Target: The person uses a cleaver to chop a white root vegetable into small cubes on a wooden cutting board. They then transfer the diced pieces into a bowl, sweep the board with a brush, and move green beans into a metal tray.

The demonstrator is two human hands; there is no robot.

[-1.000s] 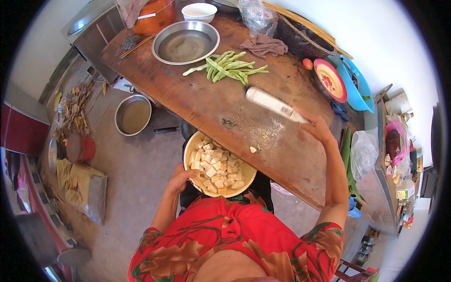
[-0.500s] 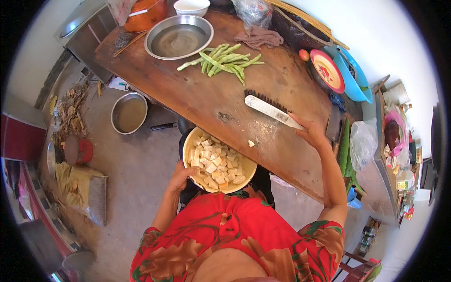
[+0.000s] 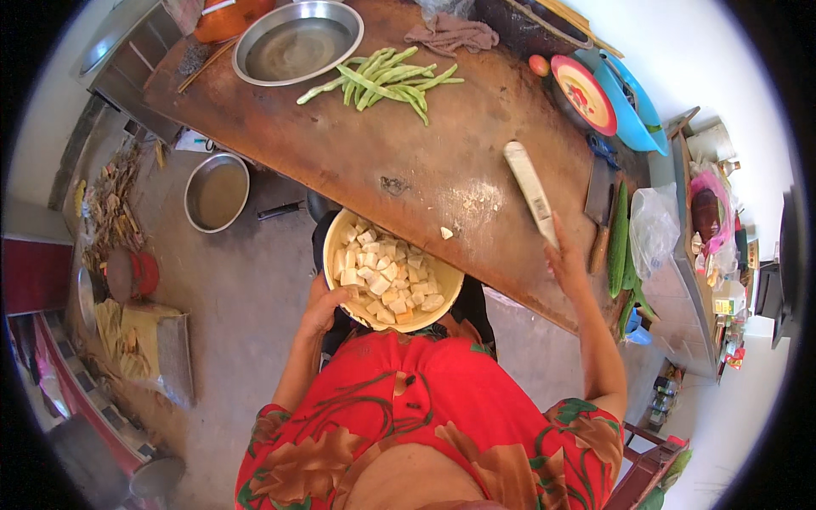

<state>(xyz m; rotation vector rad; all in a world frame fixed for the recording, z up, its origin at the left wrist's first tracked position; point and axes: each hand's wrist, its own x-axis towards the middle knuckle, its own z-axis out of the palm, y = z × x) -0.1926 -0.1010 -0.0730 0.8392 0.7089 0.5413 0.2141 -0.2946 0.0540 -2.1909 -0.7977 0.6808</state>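
Note:
My left hand (image 3: 327, 308) grips the rim of a yellow bowl (image 3: 442, 306) full of pale cubes, held just below the near edge of the brown wooden table (image 3: 374, 174). One loose cube (image 3: 446, 233) lies on the table beside the bowl. My right hand (image 3: 564, 257) holds the handle of a broad white-bladed knife (image 3: 529, 184) that lies flat on the table and points away from me.
Green beans (image 3: 382, 83) lie at the far middle beside a wide steel bowl (image 3: 297, 42). A red plate (image 3: 585, 93) on a blue basin, a cleaver (image 3: 599, 195) and cucumbers (image 3: 619, 242) are at the right. A steel pot (image 3: 218, 192) stands on the floor at the left.
The knife in my right hand has swung toward the right end of the table. The bowl stays under the table's edge in my left hand.

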